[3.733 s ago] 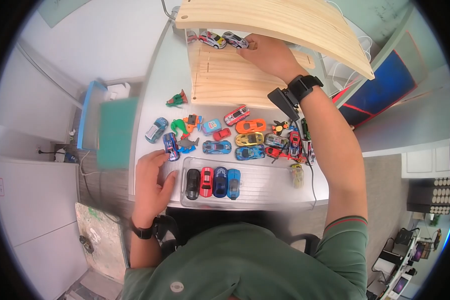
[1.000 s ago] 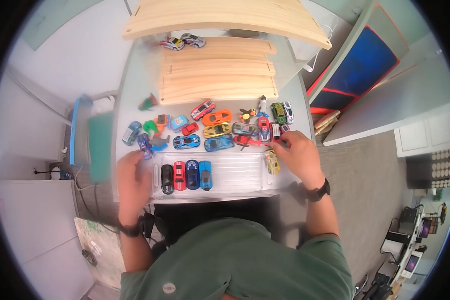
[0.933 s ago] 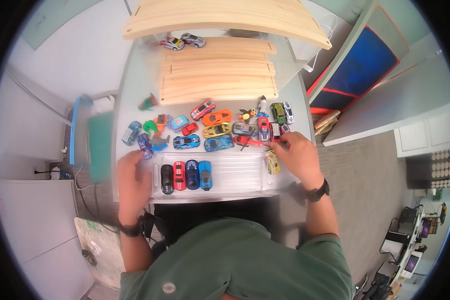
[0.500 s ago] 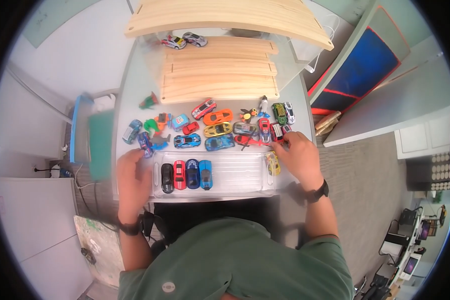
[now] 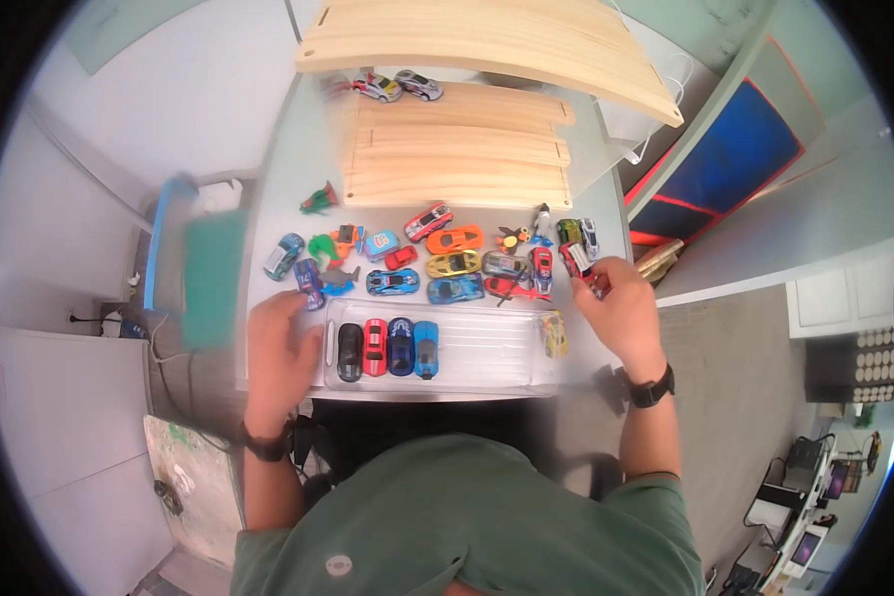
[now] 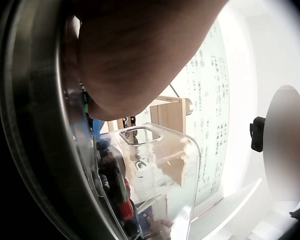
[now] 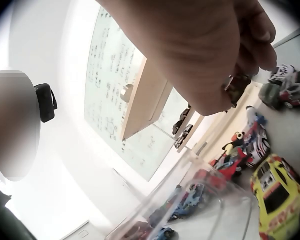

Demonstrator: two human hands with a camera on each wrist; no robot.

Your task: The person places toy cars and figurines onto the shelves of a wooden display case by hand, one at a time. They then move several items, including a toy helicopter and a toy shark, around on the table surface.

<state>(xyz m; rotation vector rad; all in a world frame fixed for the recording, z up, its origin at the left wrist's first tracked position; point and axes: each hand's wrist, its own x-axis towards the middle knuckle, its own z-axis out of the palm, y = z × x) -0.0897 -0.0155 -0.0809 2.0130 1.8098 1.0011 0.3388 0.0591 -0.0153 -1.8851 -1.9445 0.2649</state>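
In the head view my right hand (image 5: pixel 621 310) pinches a red toy car (image 5: pixel 576 260) with a white and dark top, at the right end of the loose toys. The right wrist view shows that toy car (image 7: pixel 237 90) between thumb and fingers, mostly hidden by the hand. My left hand (image 5: pixel 283 343) rests at the left end of the clear plastic tray (image 5: pixel 487 375), its fingertips near a blue toy car (image 5: pixel 308 284). Black, red, dark blue and light blue cars stand side by side in the tray. A yellow toy car (image 7: pixel 277 195) lies at the tray's right end.
Several toy cars and animal figures spread across the table (image 5: pixel 268 214) behind the tray. Further back stands a wooden shelf (image 5: pixel 457 184) with clear sides; a white-and-yellow car (image 5: pixel 377 85) and a silver car (image 5: pixel 419 83) sit on its upper level.
The right hand has left the silver car on the shelf and come down to the table's right side. The red car it pinches has shifted right, away from the neighbouring red car. Left hand stays put.
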